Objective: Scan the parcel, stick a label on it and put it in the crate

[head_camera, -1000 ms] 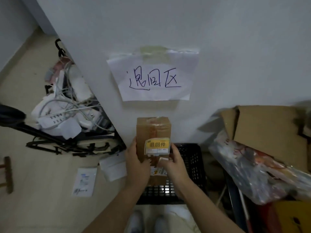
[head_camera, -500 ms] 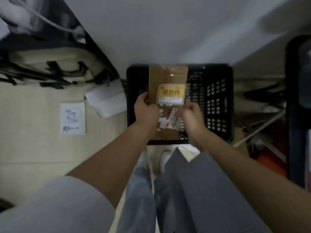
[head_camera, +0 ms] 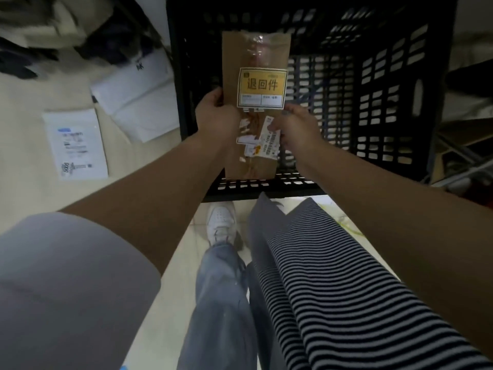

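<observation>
A brown cardboard parcel with clear tape hangs over the inside of the black plastic crate. A yellow label with black characters is stuck on its top face, and a torn white barcode label sits below it. My left hand grips the parcel's left edge. My right hand grips its right edge, thumb on the barcode label. Whether the parcel touches the crate floor cannot be told.
White mailer bags and a flat white packet lie on the pale floor left of the crate. Dark clutter sits at the top left. Metal frame legs stand right of the crate. My legs and a white shoe are below.
I have bent down over the crate, and the view dropped from the wall sign to the crate. Both hands have lowered the parcel into the crate opening.
</observation>
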Tool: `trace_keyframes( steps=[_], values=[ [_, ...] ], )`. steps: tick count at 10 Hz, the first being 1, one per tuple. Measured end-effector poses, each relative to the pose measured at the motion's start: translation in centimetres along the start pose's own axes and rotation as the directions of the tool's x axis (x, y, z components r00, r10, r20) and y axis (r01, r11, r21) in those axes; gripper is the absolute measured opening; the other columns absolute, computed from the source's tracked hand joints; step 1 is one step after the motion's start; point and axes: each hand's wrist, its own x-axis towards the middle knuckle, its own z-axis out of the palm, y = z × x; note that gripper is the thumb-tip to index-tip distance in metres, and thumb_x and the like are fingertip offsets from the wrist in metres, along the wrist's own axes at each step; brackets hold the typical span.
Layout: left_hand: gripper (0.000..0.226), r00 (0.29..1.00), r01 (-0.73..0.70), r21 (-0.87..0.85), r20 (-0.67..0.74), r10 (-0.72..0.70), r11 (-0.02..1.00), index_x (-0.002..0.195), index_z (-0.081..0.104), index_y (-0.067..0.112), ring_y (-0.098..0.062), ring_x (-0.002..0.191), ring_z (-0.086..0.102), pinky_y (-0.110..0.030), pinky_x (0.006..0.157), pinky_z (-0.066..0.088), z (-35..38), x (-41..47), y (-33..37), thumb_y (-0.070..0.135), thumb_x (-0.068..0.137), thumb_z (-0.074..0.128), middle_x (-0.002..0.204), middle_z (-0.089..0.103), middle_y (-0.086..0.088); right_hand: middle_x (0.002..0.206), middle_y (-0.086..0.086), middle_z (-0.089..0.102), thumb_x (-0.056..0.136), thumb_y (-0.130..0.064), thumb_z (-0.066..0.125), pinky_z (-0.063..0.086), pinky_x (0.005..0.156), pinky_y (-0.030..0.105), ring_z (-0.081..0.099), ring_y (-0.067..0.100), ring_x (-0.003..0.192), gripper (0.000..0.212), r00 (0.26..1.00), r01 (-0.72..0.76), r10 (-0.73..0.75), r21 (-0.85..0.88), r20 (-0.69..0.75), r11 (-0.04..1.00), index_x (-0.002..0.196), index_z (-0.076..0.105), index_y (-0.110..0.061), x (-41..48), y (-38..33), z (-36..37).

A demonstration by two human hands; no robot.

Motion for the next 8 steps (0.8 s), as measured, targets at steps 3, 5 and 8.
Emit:
trace_keyframes(
  steps=[3, 5, 8],
  values=[
    [0.048, 0.998, 0.045, -0.016, 0.036, -0.044, 0.999, 0.123, 0.06, 0.01, -0.011, 0.075, 0.066, -0.02, 0.054, 0.058, 1.0, 3.9, -3.4, -0.014, 0.081, 0.056, 0.096, 0.069, -0.001, 0.12, 0.01, 0.065, 0.081, 0.002, 0.053, 0.051, 0.084, 0.036, 0.061, 0.026, 0.107, 0.046, 0.994, 0.005, 0.0, -0.048, 0.109, 0.999, 0.121, 0.059, -0.019, 4.2, 2.6, 0.4],
    [0.046, 0.993, 0.101, 0.009, 0.057, -0.102, 0.995, 0.127, 0.058, 0.009, -0.017, 0.081, 0.068, -0.023, 0.052, 0.058, 0.8, 5.9, -4.8, -0.009, 0.084, 0.058, 0.111, 0.07, -0.008, 0.114, 0.003, 0.068, 0.076, -0.007, 0.057, 0.052, 0.078, 0.032, 0.063, 0.021, 0.1, 0.048, 0.993, 0.015, -0.01, -0.043, 0.121, 0.999, 0.121, 0.063, -0.022, 5.6, 3.6, 1.4],
    [0.032, 0.988, 0.107, 0.08, 0.102, -0.115, 0.991, 0.074, 0.054, 0.021, -0.001, 0.043, 0.059, -0.009, 0.033, 0.041, 0.1, 2.7, -2.3, -0.001, 0.094, 0.044, 0.076, 0.058, 0.001, 0.133, 0.007, 0.054, 0.09, -0.01, 0.056, 0.047, 0.06, 0.01, 0.059, 0.016, 0.099, 0.065, 0.99, -0.012, 0.031, -0.135, 0.135, 0.991, 0.149, 0.03, -0.009, 4.6, 1.7, 1.9]
  ],
)
